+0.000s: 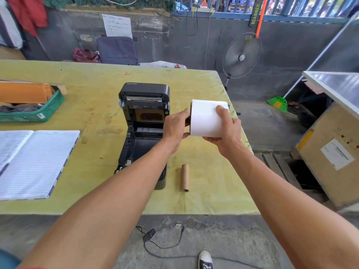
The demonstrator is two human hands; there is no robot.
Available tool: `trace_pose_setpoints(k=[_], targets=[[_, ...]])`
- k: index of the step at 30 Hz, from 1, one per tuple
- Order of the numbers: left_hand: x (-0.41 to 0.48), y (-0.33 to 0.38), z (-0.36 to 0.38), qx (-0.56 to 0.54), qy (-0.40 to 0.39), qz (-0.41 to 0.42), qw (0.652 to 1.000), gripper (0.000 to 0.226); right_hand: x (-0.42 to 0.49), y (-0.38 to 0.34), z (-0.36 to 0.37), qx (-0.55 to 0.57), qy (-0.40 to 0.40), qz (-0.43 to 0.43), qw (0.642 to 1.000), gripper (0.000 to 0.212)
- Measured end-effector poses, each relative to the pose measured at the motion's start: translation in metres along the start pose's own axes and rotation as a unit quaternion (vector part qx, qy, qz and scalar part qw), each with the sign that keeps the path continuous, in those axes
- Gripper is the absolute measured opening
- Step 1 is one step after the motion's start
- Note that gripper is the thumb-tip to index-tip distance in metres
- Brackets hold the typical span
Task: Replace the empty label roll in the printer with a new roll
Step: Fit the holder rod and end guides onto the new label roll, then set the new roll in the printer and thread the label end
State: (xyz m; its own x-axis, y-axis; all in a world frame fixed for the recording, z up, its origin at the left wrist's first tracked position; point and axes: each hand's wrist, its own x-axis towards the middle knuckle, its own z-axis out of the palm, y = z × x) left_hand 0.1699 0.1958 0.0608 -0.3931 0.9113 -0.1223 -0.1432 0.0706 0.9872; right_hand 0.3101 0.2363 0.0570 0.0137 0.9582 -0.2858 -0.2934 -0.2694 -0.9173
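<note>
Now the new white roll of labels (pixel 207 119) is held up in the air, to the right of the black label printer (pixel 142 131) and above the yellow-green table top (pixel 93 105). The right hand (pixel 226 131) grips the roll from its right side, with the thumb on the white paper and the other fingers closed under it. The left hand (pixel 175 127) is at the left end of the roll; its fingers are bent against a black part at that end, but how exactly they hold it I cannot tell. The printer stands with its lid open and upright, and its roll compartment shows no roll inside. The empty brown cardboard tube (pixel 185 178) lies on the table just beside the printer, on its right, near the front edge. An open lined notebook (pixel 35 162) lies on the left, and behind it is a green plastic basket (pixel 37 111).
</note>
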Motion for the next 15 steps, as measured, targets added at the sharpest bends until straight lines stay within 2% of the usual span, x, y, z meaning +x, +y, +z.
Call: trace_pose_setpoints(k=[3, 6, 9, 12, 15], targets=[[-0.006, 0.003, 0.005, 0.051, -0.009, 0.017, 0.999, 0.043, -0.003, -0.001, 0.0, -0.02, 0.001, -0.003, 1.0, 0.068], [-0.01, 0.005, 0.006, 0.078, 0.008, 0.041, 0.996, 0.047, -0.006, 0.001, 0.001, -0.035, -0.011, -0.009, 0.999, 0.072], [-0.008, 0.004, 0.003, 0.068, 0.022, 0.04, 0.997, 0.04, -0.009, -0.002, 0.001, -0.056, -0.037, -0.019, 0.998, 0.072], [-0.003, 0.005, -0.007, 0.042, 0.033, 0.036, 0.998, 0.03, -0.012, -0.006, 0.0, -0.133, -0.066, -0.024, 0.989, 0.069], [0.0, 0.009, -0.019, 0.065, 0.023, 0.056, 0.996, 0.052, -0.013, -0.005, -0.005, -0.209, -0.071, -0.043, 0.974, 0.052]])
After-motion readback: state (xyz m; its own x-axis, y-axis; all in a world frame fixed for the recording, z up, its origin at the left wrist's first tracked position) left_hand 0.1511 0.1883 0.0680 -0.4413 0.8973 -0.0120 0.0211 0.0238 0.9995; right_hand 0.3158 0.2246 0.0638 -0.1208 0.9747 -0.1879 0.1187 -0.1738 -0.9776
